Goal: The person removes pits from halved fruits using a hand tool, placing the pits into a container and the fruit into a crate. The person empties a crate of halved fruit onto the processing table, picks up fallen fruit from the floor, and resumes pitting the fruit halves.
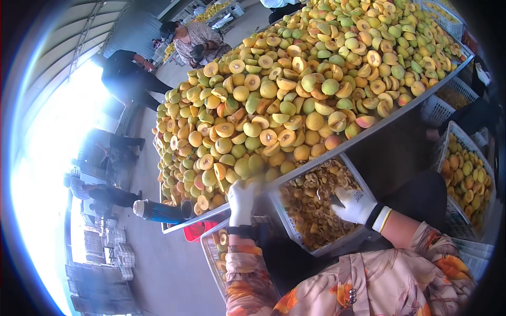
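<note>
A big heap of halved yellow-green stone fruit [263, 105], like peaches or apricots, fills the table; some halves show brown pit hollows. My left hand [241, 204], in a white glove, is at the table's near edge against the fruit, fingers curled; what they grip is blurred. My right hand [356, 206], also gloved, is closed over a white crate [296, 238] full of brown curled fruit scraps [316, 203]. Something small and dark shows at its fingertips, too indistinct to name.
The table's metal rim [321, 158] runs diagonally ahead. A blue flask [161, 210] lies near its left corner, by a red container [195, 230]. Fruit crates stand at lower left [211, 258] and right [454, 213]. Several people work beyond, one in a patterned top [190, 45].
</note>
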{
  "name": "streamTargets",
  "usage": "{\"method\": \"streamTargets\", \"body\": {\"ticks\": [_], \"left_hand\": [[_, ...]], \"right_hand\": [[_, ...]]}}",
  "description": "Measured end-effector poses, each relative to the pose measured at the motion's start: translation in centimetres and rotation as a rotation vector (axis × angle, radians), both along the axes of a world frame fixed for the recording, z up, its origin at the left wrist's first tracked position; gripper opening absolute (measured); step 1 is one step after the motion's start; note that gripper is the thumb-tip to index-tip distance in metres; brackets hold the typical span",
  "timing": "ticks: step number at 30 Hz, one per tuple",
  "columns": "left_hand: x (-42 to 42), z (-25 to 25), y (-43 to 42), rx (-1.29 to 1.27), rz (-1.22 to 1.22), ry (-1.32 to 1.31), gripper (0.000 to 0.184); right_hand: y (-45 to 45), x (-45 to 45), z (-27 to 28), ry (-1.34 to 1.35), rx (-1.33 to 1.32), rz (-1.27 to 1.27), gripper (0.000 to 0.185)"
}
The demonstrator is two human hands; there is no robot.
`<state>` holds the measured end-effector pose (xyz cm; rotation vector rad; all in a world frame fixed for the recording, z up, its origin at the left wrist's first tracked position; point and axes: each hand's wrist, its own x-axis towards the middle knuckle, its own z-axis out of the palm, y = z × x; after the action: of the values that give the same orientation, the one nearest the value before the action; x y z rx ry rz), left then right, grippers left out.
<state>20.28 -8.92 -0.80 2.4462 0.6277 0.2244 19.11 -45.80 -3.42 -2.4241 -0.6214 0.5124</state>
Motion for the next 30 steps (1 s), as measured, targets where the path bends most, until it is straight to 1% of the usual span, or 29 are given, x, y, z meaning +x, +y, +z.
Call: {"method": "streamTargets", "body": {"ticks": [1,4,5,8,9,11,12,14,15,17,18,19,20,22,23,26,28,30], "left_hand": [[-0.9,0.0,-0.4,-0.088,-0.034,-0.079,0.039],[-3.9,1.2,-4.1,-0.837,0.075,-0.372,0.034],[-5.0,1.6,-5.0,-0.926,0.004,-0.402,0.033],[-8.7,6.0,-11.3,-1.156,-0.057,-0.476,0.038],[-9.6,6.2,-12.2,-1.136,-0.145,-0.478,0.044],[-11.0,6.1,-14.3,-1.118,-0.18,-0.573,0.047],[-11.5,6.3,-15.3,-1.126,-0.195,-0.622,0.047],[-12.6,6.2,-16.4,-1.169,-0.198,-0.656,0.047],[-13.1,6.1,-16.9,-1.189,-0.198,-0.673,0.047],[-13.8,5.8,-17.8,-1.102,-0.164,-0.739,0.046],[-14.0,5.9,-18.5,-1.058,-0.146,-0.769,0.046],[-14.5,7.0,-19.6,-1.074,-0.048,-0.751,0.046],[-14.6,6.8,-19.7,-0.998,-0.073,-0.782,0.047],[-14.6,6.5,-19.7,-0.84,-0.125,-0.836,0.048],[-14.8,6.7,-19.9,-0.839,-0.129,-0.838,0.048],[-15.0,7.9,-20.0,-0.859,-0.143,-0.82,0.049],[-15.2,8.4,-19.9,-0.9,-0.157,-0.778,0.049],[-14.6,7.9,-19.5,-0.94,-0.202,-0.766,0.048]], "right_hand": [[0.1,-0.2,0.1,-0.043,0.064,-0.009,0.037],[-0.1,-2.0,0.9,0.014,0.168,-0.077,0.039],[0.5,-2.6,0.8,-0.04,0.303,-0.064,0.039],[2.9,-5.0,6.8,0.115,0.646,0.012,0.038],[3.5,-5.8,7.0,0.06,0.616,0.035,0.037],[4.1,-7.2,8.1,-0.049,0.577,0.076,0.035],[3.9,-7.7,9.8,-0.235,0.45,0.127,0.031],[4.1,-8.9,9.0,-0.218,0.45,0.112,0.044],[4.1,-9.3,8.8,-0.263,0.483,0.11,0.044],[4.0,-10.2,8.5,-0.353,0.55,0.106,0.045],[4.0,-10.8,8.6,-0.34,0.561,0.102,0.038],[4.0,-11.2,8.8,-0.329,0.572,0.098,0.031],[4.0,-11.6,9.0,-0.319,0.585,0.092,0.025],[3.9,-11.6,8.5,-0.38,0.602,0.165,0.027],[3.8,-11.6,8.3,-0.411,0.61,0.201,0.028],[3.5,-12.2,9.6,0.0,0.675,0.176,0.041],[4.1,-11.6,8.4,-0.109,0.815,0.259,0.038],[3.6,-10.8,8.5,0.163,0.812,0.282,0.035]]}}
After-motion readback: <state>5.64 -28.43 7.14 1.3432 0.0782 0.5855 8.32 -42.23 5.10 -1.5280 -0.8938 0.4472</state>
